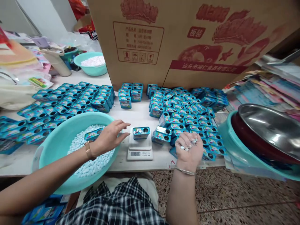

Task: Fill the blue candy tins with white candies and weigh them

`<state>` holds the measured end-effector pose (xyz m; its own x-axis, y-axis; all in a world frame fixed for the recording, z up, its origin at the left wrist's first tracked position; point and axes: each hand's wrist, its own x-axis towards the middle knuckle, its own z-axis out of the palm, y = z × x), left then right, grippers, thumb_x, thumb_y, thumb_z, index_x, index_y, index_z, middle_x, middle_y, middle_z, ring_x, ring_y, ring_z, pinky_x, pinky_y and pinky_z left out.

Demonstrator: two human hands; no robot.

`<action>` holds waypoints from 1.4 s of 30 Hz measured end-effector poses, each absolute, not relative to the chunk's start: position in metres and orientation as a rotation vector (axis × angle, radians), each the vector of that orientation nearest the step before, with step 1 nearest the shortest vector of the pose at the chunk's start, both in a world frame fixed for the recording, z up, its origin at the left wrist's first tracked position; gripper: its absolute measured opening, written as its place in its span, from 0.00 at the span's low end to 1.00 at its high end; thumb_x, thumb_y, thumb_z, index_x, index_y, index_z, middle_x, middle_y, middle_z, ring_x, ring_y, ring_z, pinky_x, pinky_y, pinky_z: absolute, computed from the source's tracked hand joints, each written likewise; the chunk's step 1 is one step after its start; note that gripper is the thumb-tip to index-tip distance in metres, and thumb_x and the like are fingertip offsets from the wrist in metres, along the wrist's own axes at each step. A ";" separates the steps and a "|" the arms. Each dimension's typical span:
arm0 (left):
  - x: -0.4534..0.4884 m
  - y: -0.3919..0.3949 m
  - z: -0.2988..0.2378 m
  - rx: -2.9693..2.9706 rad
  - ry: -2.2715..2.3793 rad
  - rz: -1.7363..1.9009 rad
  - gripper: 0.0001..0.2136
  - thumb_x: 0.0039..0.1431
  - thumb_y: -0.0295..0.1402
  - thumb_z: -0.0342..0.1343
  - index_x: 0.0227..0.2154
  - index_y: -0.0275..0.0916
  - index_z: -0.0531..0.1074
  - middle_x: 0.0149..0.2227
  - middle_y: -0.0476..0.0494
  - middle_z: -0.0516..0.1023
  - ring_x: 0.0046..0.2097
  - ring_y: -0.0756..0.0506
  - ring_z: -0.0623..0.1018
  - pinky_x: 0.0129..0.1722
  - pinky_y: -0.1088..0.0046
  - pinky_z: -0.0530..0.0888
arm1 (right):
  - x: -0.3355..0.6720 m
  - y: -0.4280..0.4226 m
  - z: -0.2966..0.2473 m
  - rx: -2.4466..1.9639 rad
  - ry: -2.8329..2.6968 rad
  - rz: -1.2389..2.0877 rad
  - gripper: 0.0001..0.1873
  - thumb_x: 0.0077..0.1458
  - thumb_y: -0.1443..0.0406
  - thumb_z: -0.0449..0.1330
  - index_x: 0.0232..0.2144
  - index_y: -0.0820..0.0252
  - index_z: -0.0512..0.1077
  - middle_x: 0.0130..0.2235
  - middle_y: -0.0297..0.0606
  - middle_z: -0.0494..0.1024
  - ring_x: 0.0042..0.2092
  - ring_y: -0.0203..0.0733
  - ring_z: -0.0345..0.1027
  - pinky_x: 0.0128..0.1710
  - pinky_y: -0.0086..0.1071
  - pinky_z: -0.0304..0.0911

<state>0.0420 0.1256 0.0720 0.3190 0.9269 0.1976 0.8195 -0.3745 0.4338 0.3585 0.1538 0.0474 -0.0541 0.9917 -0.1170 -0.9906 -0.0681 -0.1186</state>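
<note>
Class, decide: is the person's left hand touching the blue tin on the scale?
Apart. The head view shows a sliver of surface between the fingertips of the left hand and the blue tin on the scale; the right hand cups white tablets.

single view: a head-worn camera looks forward and down across the person's lap onto the desk, near enough that the left hand and right hand occupy the lower centre; a cardboard box bounds the far side.
</note>
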 end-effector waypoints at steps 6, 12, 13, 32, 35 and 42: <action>0.052 0.132 0.075 2.355 1.566 0.514 0.15 0.64 0.36 0.50 0.50 0.38 0.70 0.44 0.39 0.74 0.47 0.41 0.73 0.47 0.62 0.71 | 0.342 0.159 0.044 -0.210 -0.018 1.701 0.14 0.58 0.66 0.53 0.23 0.56 0.54 0.21 0.25 0.59 0.18 0.29 0.51 0.13 0.23 0.46; 0.059 0.144 0.076 2.381 1.504 0.314 0.12 0.64 0.34 0.50 0.47 0.38 0.72 0.40 0.40 0.75 0.44 0.41 0.73 0.45 0.63 0.70 | 0.332 0.163 0.043 -0.242 -0.035 1.730 0.14 0.58 0.66 0.54 0.23 0.56 0.54 0.21 0.25 0.59 0.18 0.27 0.52 0.13 0.22 0.46; 0.061 0.145 0.075 2.382 1.493 0.284 0.12 0.64 0.34 0.50 0.47 0.38 0.72 0.40 0.40 0.75 0.44 0.41 0.73 0.44 0.64 0.70 | 0.328 0.164 0.044 -0.259 -0.025 1.730 0.14 0.58 0.66 0.53 0.23 0.56 0.54 0.21 0.24 0.59 0.18 0.27 0.52 0.13 0.21 0.46; 0.083 0.174 0.072 2.450 1.369 0.292 0.07 0.63 0.32 0.52 0.36 0.40 0.75 0.35 0.45 0.77 0.39 0.43 0.74 0.40 0.66 0.67 | 0.231 0.198 0.069 -0.805 -0.392 1.392 0.14 0.56 0.57 0.54 0.23 0.57 0.59 0.20 0.24 0.59 0.18 0.27 0.50 0.17 0.24 0.47; 0.086 0.175 0.071 2.464 1.368 0.284 0.07 0.62 0.32 0.52 0.35 0.40 0.75 0.35 0.45 0.78 0.39 0.43 0.75 0.40 0.66 0.67 | 0.229 0.198 0.068 -0.830 -0.397 1.369 0.15 0.56 0.56 0.54 0.24 0.58 0.59 0.20 0.24 0.59 0.19 0.27 0.50 0.18 0.24 0.47; 0.093 0.176 0.069 2.466 1.360 0.277 0.09 0.63 0.31 0.48 0.36 0.38 0.74 0.35 0.43 0.78 0.37 0.43 0.77 0.34 0.70 0.68 | 0.235 0.200 0.067 -0.810 -0.378 1.404 0.15 0.55 0.57 0.55 0.22 0.58 0.58 0.19 0.23 0.59 0.18 0.26 0.48 0.18 0.24 0.47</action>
<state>0.0926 0.1756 0.0693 0.5303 0.8476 0.0188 0.7877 -0.5008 0.3589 0.2349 0.2001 0.0673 0.1657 0.9607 -0.2226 -0.7191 -0.0368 -0.6939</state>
